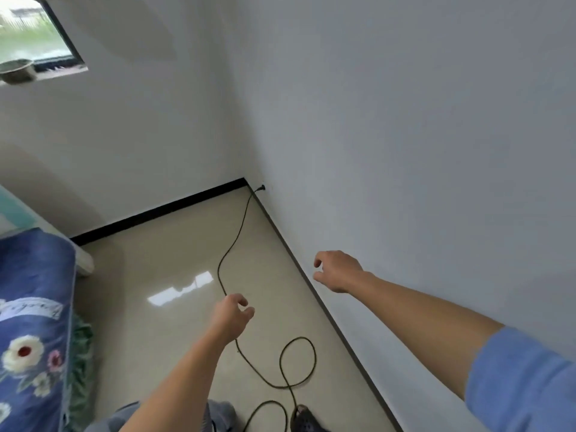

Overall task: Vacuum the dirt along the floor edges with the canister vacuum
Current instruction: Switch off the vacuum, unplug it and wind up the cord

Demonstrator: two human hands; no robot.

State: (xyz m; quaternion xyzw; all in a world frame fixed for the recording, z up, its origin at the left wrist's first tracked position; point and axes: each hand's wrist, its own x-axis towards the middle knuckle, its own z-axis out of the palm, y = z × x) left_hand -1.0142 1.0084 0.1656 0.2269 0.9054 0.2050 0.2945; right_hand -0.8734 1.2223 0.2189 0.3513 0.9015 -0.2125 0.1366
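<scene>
Reaching forward over the glossy beige tiled floor [149, 332], both bare hands hang in the air with fingers loosely curled and nothing held in either. The left hand [232, 316] sits in front of the thin dark power cord [240, 226], which passes behind it in the view; whether they touch cannot be told. The right hand [336, 271] is out near the plain white right wall [405, 151], above the floor's right edge, well apart from the left. The cord runs from a dark plug [261, 188] in that wall by the far corner, curves across the middle of the floor, makes two loops near a dark perforated shoe [304, 419], and leaves at the bottom edge. A black skirting strip [156, 212] lines the floor's far edge. A bed with a blue floral cover [31, 291] stands at the floor's left edge, and a grey bowl [17, 70] rests on the sill of a dark-framed window [28, 32].
</scene>
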